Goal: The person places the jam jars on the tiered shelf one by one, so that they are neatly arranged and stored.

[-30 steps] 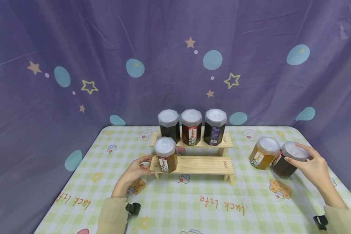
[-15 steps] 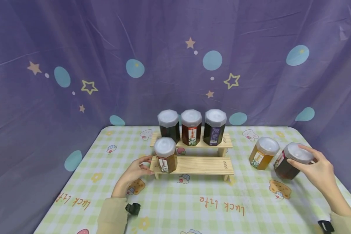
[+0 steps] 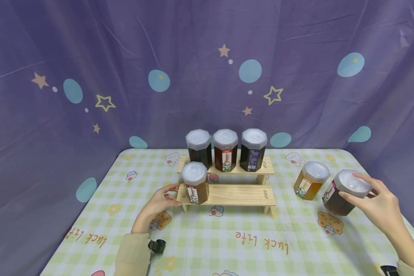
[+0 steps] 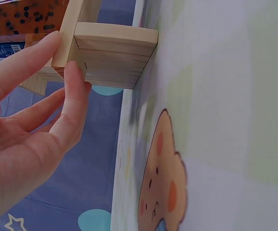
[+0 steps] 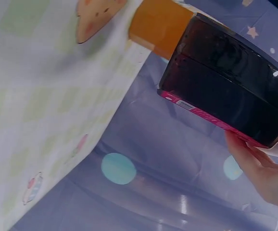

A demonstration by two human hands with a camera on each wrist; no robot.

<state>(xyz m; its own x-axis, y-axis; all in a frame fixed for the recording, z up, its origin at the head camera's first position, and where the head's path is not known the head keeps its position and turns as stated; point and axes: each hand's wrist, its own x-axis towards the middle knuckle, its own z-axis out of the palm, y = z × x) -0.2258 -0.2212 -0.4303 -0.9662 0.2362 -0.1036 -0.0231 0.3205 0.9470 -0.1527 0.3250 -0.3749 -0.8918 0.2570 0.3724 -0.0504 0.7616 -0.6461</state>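
My right hand (image 3: 379, 201) grips a dark jar (image 3: 336, 201) by its white lid, thumb on the near side and fingers round the back. The jar leans, its lid end toward the hand. In the right wrist view, the dark jar (image 5: 225, 79) shows a pink label, with the right hand (image 5: 264, 173) at its lid end. My left hand (image 3: 160, 201) pinches the left end of a two-step wooden rack (image 3: 241, 194) at its lower plank. The left wrist view shows thumb and finger of the left hand (image 4: 38, 139) against the plank's edge.
On the rack's lower step stands a reddish-brown jar (image 3: 202, 191). The upper step bears a dark jar (image 3: 201, 155), a red-labelled jar (image 3: 226, 159) and a purple-labelled jar (image 3: 253, 157). An amber jar (image 3: 307, 186) stands on the checked tablecloth (image 3: 207, 241). A purple curtain (image 3: 193, 107) hangs behind.
My right hand has moved right and slightly nearer with the dark jar, widening the gap to the amber jar. The jar leans more. My left hand and the rack have stayed put.
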